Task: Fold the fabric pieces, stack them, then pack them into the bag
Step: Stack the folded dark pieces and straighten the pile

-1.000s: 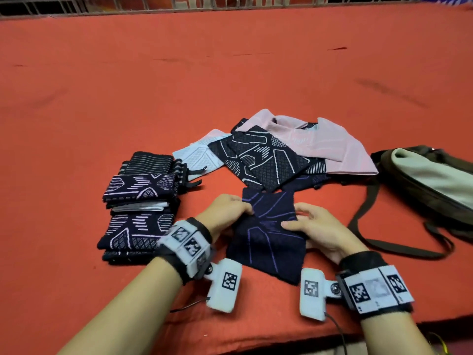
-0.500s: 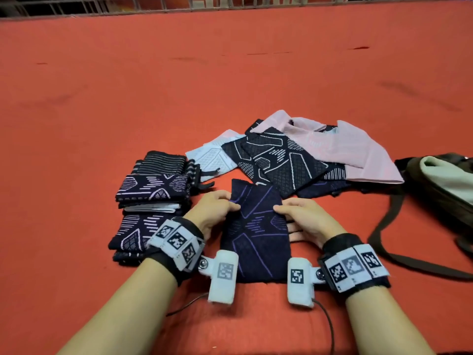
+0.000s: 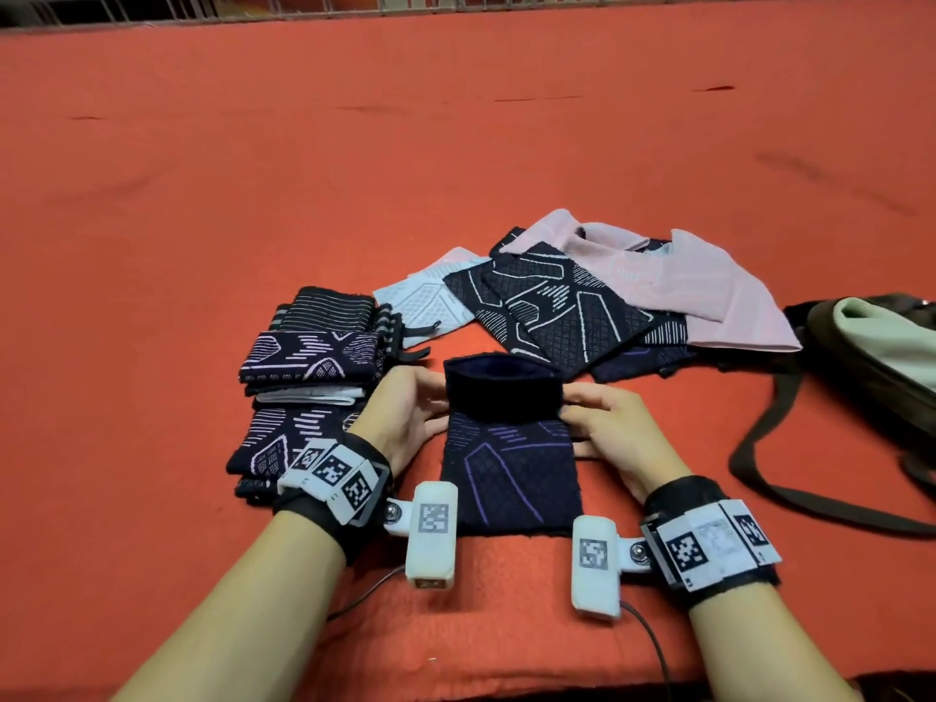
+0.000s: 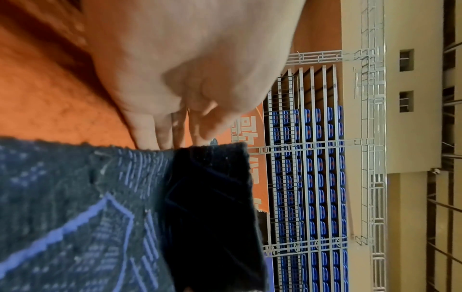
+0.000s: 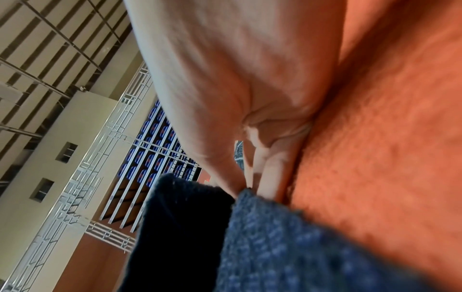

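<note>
We see the left hand [image 3: 405,412] and right hand [image 3: 608,428] each pinching a side of the navy fabric piece [image 3: 509,478] at the counter's [image 3: 456,169] six o'clock, far edge lifted mid-fold. Uneven pulling could skew the fold.

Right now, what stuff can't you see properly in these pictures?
- Bag: head view, cut off by the right edge; its inside is hidden.
- Left hand and right hand fingertips: head view, hidden behind the lifted flap of the navy fabric piece.
- Folded stack: its lower pieces are hidden by the left wrist band, so no count.
- Unfolded pile: overlapping pieces hide those beneath.
</note>
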